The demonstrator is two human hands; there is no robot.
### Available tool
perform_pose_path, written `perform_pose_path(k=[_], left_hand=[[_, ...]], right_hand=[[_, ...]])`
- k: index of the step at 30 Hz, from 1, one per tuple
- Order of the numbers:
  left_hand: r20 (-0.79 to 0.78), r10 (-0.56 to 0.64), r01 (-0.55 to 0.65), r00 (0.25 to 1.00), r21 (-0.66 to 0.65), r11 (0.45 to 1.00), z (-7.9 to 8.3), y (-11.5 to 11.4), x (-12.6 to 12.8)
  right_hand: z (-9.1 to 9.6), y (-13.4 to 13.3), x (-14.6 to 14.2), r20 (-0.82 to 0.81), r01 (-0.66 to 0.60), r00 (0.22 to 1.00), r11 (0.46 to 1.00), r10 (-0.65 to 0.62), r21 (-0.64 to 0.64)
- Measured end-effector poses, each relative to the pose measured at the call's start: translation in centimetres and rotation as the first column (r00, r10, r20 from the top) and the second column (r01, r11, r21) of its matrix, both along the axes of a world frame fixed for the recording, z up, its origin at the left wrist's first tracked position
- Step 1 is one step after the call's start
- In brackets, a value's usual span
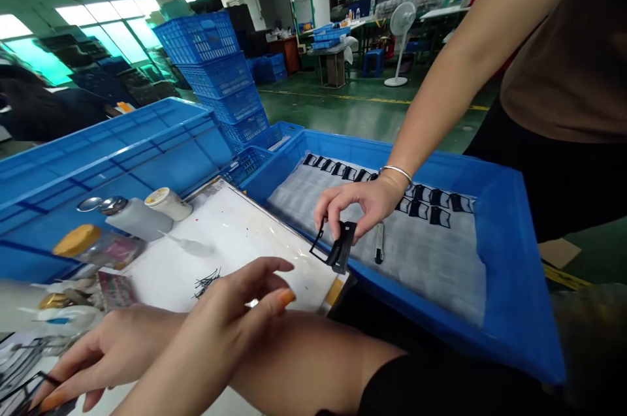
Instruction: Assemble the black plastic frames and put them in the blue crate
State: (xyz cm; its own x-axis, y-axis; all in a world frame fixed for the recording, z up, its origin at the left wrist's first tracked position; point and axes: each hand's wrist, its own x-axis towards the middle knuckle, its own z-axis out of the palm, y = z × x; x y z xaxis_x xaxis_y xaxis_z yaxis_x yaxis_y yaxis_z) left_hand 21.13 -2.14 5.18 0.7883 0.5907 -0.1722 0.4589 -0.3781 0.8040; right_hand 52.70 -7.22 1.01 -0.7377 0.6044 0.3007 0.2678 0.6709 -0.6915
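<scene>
My left hand [245,311] reaches up from the bottom edge over my right forearm. Its thumb and index finger are apart, and I see nothing between them. My right arm crosses beneath it to the lower left, where my right hand [98,364] grips a thin black plastic frame [34,380], partly cut off by the picture edge. Further off, another person's hand [360,204] holds a similar black plastic frame [337,246] above the near rim of a blue tub [519,259]. A small pile of thin black pieces [208,280] lies on the white work surface [230,220].
Rows of black frames [435,197] and a utility knife [379,243] lie on a pale sheet in the tub. Bottles and jars [93,245] crowd the left side. Blue crates [206,37] stand stacked behind, and a white fan [402,21] stands further back.
</scene>
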Motion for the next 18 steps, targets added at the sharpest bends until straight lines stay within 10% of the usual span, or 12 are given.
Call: perform_pose_path(k=[8, 13, 18], left_hand=[[-0.133, -0.067, 0.032, 0.989, -0.25, 0.968, -2.0, 0.2, 4.4], [-0.189, 0.017, -0.004, 0.982, 0.068, 0.998, -2.4, 0.3, 3.7], [-0.264, 0.049, 0.069, 0.963, 0.421, 0.904, -2.8, -0.4, 3.9]], right_hand=[[0.4, 0.8, -3.6, -0.025, 0.05, 0.998, 0.98, -0.056, -0.192], [1.0, 1.7, -5.2, 0.0, 0.023, 1.0, 0.97, -0.024, -0.242], [1.0, 2.6, -6.1, 0.059, 0.039, 0.998, 0.94, -0.02, -0.339]])
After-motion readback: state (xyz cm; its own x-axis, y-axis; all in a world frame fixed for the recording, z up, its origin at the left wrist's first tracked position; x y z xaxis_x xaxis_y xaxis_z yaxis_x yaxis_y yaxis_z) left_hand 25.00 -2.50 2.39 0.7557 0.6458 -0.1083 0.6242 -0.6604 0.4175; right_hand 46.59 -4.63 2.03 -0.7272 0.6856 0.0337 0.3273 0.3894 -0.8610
